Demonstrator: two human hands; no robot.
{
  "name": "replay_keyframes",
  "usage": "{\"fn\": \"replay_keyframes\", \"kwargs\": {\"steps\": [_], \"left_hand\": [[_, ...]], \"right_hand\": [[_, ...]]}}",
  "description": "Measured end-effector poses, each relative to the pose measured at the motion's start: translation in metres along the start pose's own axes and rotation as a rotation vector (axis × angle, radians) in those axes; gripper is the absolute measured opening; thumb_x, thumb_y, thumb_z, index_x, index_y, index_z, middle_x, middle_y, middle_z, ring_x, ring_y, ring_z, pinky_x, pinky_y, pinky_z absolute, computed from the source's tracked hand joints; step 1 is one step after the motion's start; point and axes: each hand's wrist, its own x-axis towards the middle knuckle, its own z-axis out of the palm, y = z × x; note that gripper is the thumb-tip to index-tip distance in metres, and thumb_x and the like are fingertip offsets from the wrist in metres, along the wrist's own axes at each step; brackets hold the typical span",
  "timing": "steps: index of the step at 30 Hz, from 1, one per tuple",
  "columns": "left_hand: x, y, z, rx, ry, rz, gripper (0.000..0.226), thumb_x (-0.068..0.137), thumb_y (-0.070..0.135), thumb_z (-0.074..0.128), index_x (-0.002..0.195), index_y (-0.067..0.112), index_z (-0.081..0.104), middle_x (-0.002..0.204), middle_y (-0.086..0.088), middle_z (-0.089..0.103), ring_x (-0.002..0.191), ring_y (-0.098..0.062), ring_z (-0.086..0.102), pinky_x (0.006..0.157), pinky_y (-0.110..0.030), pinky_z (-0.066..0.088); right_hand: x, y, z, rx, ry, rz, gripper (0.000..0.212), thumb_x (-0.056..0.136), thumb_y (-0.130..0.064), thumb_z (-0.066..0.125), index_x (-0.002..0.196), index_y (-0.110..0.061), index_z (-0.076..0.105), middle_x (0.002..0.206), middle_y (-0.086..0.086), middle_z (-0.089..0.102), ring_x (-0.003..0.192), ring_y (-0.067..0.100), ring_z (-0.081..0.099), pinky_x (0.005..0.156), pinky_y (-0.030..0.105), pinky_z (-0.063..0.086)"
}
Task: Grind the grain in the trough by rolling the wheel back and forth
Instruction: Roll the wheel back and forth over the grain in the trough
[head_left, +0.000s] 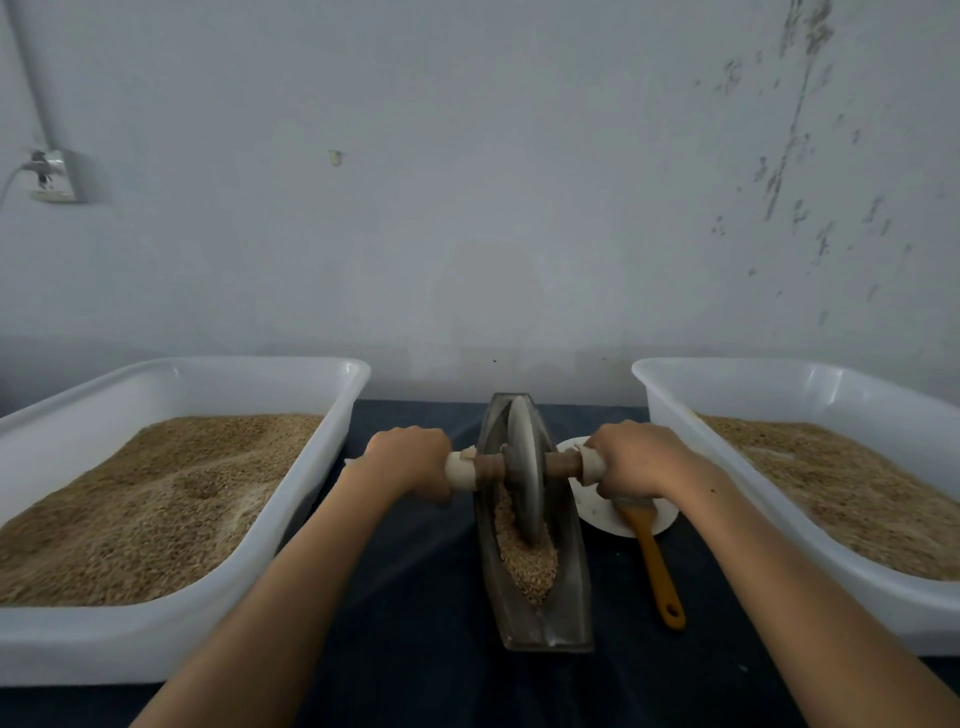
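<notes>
A narrow, boat-shaped grey metal trough (540, 597) is shown lying lengthwise on the dark-covered counter (415, 649), its near end towards the viewer and its far end close to the pale wall (467, 182). A thin grey metal grinding wheel (522, 467) is seen standing upright on edge in the channel of the trough, near its middle. A brown wooden axle handle (488, 467) is passed through the hub of the wheel and projects to either side; its outer ends are wrapped in pale cloth. The left hand (408, 460) is closed around the left wrapped end, fingers curled over the top, and the right hand (636, 457) is closed likewise around the right wrapped end. Tan crushed grain (527, 564) is heaped in the near half of the channel, just in front of the wheel's lower rim.

A large white plastic tub (171, 644) holding tan grain is placed to the left of the trough, and a second white plastic tub (779, 582) holding similar grain is placed to the right. A small white round dish (597, 512) is set just beside the trough's right wall, partly hidden beneath the right hand. A brush with an orange handle (657, 566) is laid with its head on the dish, probably bristles down, though that end is obscured. A wall socket (52, 174) is seen at upper left.
</notes>
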Motion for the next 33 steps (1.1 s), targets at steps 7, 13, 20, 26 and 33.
{"fn": "replay_keyframes", "kwargs": {"steps": [7, 13, 20, 26, 33], "left_hand": [[0.0, -0.004, -0.004, -0.076, -0.145, 0.053, 0.015, 0.077, 0.025, 0.072, 0.076, 0.023, 0.058, 0.063, 0.007, 0.063, 0.055, -0.006, 0.06, 0.061, -0.024, 0.048], [0.002, 0.001, 0.002, 0.049, 0.128, 0.016, 0.027, 0.077, 0.033, 0.07, 0.099, 0.021, 0.061, 0.082, 0.005, 0.058, 0.079, -0.015, 0.058, 0.071, -0.03, 0.045], [0.003, 0.004, 0.009, 0.101, 0.338, 0.001, 0.017, 0.085, 0.033, 0.059, 0.098, 0.021, 0.058, 0.095, 0.002, 0.064, 0.085, -0.018, 0.06, 0.07, -0.03, 0.042], [-0.001, 0.003, 0.0, 0.068, 0.083, -0.008, 0.034, 0.078, 0.034, 0.071, 0.107, 0.02, 0.06, 0.086, 0.004, 0.056, 0.079, -0.015, 0.055, 0.072, -0.03, 0.043], [-0.001, -0.001, -0.003, 0.041, -0.041, 0.026, 0.041, 0.077, 0.036, 0.073, 0.112, 0.018, 0.062, 0.095, 0.0, 0.068, 0.087, -0.017, 0.063, 0.082, -0.033, 0.049]], "right_hand": [[-0.013, -0.001, -0.012, 0.085, -0.196, 0.008, 0.016, 0.08, -0.02, 0.071, 0.081, -0.024, 0.056, 0.092, 0.004, 0.068, 0.085, 0.019, 0.066, 0.068, 0.027, 0.049], [-0.001, 0.002, 0.004, 0.056, 0.006, 0.014, 0.018, 0.085, -0.025, 0.065, 0.075, -0.029, 0.051, 0.077, -0.006, 0.059, 0.07, 0.01, 0.057, 0.058, 0.023, 0.038], [0.006, 0.001, 0.022, 0.059, 0.309, 0.003, 0.01, 0.09, -0.026, 0.055, 0.081, -0.029, 0.053, 0.081, -0.008, 0.06, 0.072, 0.011, 0.057, 0.067, 0.027, 0.043], [0.0, 0.004, 0.003, 0.077, -0.038, 0.016, 0.015, 0.083, -0.024, 0.068, 0.09, -0.026, 0.056, 0.086, -0.003, 0.062, 0.079, 0.014, 0.06, 0.067, 0.025, 0.044], [-0.006, 0.005, -0.002, 0.187, -0.223, 0.029, 0.018, 0.081, -0.019, 0.072, 0.085, -0.025, 0.056, 0.09, 0.003, 0.066, 0.077, 0.015, 0.062, 0.068, 0.026, 0.05]]}}
